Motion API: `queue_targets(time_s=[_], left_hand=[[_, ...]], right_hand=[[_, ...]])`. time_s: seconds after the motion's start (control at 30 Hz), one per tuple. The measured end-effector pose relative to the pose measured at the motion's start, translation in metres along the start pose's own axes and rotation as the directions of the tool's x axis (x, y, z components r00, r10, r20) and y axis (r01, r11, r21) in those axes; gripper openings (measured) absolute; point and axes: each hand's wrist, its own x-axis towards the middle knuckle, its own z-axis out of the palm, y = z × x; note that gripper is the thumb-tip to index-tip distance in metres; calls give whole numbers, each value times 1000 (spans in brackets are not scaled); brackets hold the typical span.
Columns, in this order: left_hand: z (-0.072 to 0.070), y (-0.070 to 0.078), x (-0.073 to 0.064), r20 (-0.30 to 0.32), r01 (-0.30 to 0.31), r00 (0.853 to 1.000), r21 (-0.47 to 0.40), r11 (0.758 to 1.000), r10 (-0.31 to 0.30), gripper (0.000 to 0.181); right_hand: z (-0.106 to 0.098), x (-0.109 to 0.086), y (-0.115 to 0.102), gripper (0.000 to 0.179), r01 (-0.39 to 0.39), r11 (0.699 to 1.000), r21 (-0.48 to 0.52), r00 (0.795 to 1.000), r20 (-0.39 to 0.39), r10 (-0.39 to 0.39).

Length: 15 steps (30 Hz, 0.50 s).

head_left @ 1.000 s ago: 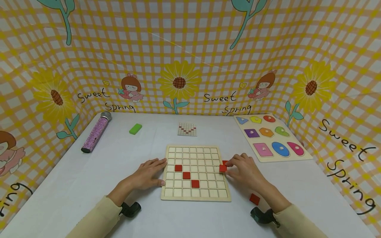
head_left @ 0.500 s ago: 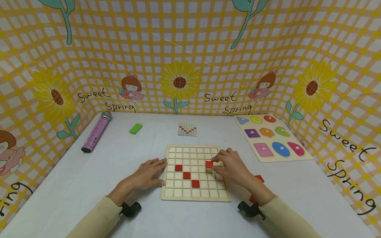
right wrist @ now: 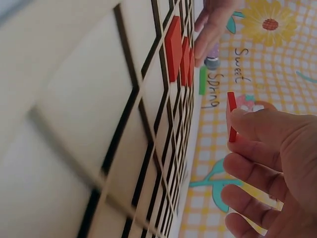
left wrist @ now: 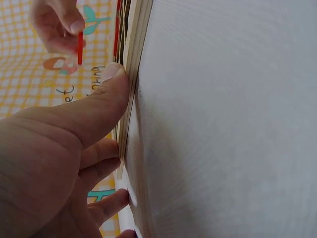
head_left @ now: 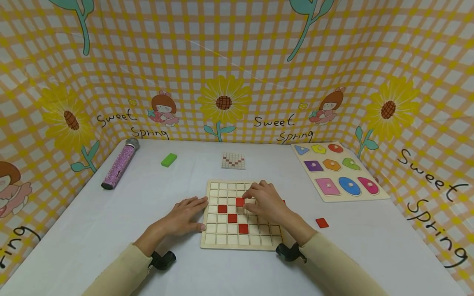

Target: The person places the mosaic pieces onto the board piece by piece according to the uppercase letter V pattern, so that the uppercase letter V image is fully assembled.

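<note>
A wooden grid board (head_left: 221, 239) lies in the middle of the table, with red square tiles in three of its cells: an upper-left tile (head_left: 222, 209), a middle tile (head_left: 232, 218) and a lower tile (head_left: 243, 228). My left hand (head_left: 184, 218) rests along the board's left edge, its thumb (left wrist: 106, 101) at the rim in the left wrist view. Over the board, my right hand (head_left: 267, 203) pinches another red tile (right wrist: 231, 118) between thumb and forefinger. The right wrist view shows that tile standing off the board's surface, with the other fingers loosely bent below it.
A loose red tile (head_left: 322, 223) lies right of the board. Behind the board is a small pattern card (head_left: 233, 160) with a V of red squares. A green block (head_left: 168, 160) and a glittery microphone (head_left: 120, 164) lie left; a shape puzzle (head_left: 340, 170) lies back right.
My right hand has carried the pinched tile leftward from the board's right edge to over its middle. My left hand has stayed put.
</note>
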Motion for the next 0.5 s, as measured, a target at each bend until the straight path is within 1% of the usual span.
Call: queue_targets(time_s=[0.13,0.37,0.5], left_hand=[[1,-1,0,-2,3,1000,-1,1000,-3,76],[0,0,1,1,4,1000,1,1000,-4,76],[0,-1,1,-5,-8,1000,4,1000,8,75]], right_hand=[[6,10,-8,19,16,1000,2,1000,27,-16],[13,27,-21,17,1,999,41,996,93,-5],[16,36,-27,17,-1,999,33,992,127,-4]])
